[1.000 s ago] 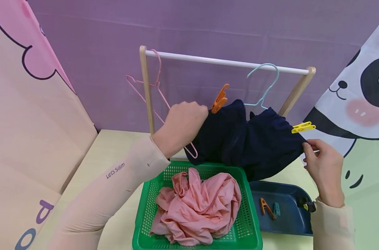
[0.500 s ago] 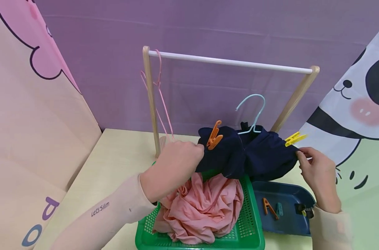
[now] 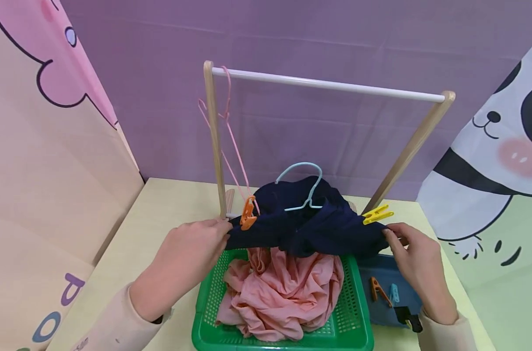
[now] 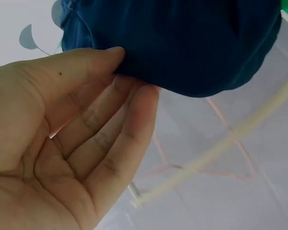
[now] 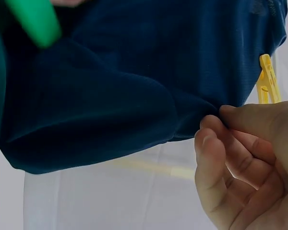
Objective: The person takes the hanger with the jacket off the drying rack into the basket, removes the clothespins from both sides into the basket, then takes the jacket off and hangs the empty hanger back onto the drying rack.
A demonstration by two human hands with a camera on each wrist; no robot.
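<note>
Lowered since a second ago: navy garment (image 3: 310,229) with its blue hanger (image 3: 302,187), off the white rail (image 3: 332,84) and down over the green basket (image 3: 353,312), resting on the pink cloth (image 3: 283,292). Held at both ends. Left hand (image 3: 184,256) pinching the left edge between thumb and fingertips, other fingers fairly straight in the left wrist view, just beside the orange peg (image 3: 248,213). Right hand (image 3: 417,258) pinching the right corner with thumb and curled fingers, just below the yellow peg (image 3: 377,214).

Hard to make out: most of the hanger, buried in the folds with only hook and shoulders showing; shape of the garment, bunched too much to tell; back rim of the basket, covered by navy fabric. Lower part of the pink hanger (image 3: 228,141) lost behind garment and peg. Far left part of the blue tray (image 3: 382,312) tucked under the garment, right side covered by the right wrist. Small black clip (image 3: 408,317) near that wrist, half hidden. Both forearms cut off by the bottom edge. Both wrist views filled with navy cloth, little else clear.

Around: wooden rack posts (image 3: 215,141) standing on the pale desk (image 3: 161,219), pink hanger on the rail by the left post, orange peg and teal peg (image 3: 394,293) lying in the tray, purple backdrop behind
</note>
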